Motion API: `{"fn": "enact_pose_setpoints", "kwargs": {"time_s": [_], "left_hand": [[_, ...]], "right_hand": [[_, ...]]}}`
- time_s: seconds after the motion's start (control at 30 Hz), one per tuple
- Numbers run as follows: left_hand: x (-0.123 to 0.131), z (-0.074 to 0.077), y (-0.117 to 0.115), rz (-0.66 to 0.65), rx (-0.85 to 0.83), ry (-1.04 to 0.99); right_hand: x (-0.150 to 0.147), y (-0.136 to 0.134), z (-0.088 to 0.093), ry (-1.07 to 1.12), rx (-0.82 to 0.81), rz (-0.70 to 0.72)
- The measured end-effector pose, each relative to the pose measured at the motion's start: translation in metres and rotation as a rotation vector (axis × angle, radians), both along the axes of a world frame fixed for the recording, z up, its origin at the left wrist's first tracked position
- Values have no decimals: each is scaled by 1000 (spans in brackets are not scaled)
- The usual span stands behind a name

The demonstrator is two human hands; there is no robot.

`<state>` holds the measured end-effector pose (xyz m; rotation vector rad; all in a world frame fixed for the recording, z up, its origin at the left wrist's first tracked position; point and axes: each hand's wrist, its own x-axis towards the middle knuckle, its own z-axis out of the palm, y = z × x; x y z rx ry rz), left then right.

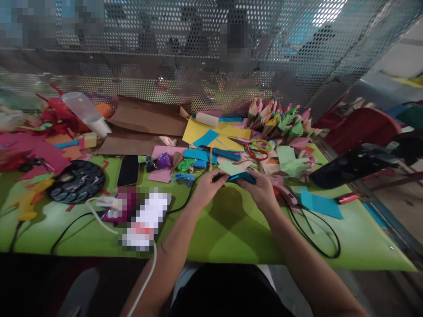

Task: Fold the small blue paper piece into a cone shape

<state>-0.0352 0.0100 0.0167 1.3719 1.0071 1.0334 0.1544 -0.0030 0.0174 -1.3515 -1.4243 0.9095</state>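
A small piece of blue paper (243, 177), bent or folded, is held just above the green table (231, 246). My left hand (211, 186) pinches its left end between thumb and fingers. On the other end, my right hand (262, 189) is closed with the thumb along the near side. Just right of my right hand lies a pink glue gun (284, 191) with a black cord. Beyond my hands are a pale green paper piece (233, 166) and blue paper strips (198, 156). A flat blue paper sheet (320, 203) rests farther right.
A round black compartment tray (77, 181), a dark phone (128, 171) and a yellow glue gun (29, 200) lie left. Scissors (257, 149), yellow paper (228, 130) and paper flowers (280, 116) are at the back. A dark bottle (346, 166) leans right; perforated metal (205, 66) stands behind.
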Motion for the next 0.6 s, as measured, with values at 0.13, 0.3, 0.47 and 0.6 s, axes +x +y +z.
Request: {"fn": "enact_pose_setpoints", "kwargs": {"time_s": [0.13,0.3,0.47,0.6], "left_hand": [[-12,5,2,-87,18,99],[-31,5,9,181,76,172],[-35,7,10,322,145,239],[-30,8,8,309,191,335]], "right_hand": [[-2,1,-4,-34,-49,106],[-9,-6,-12,-209,-116,291],[-10,-14,-8,-412,99,289],[-7,-13,-1,-283,211,2]]}}
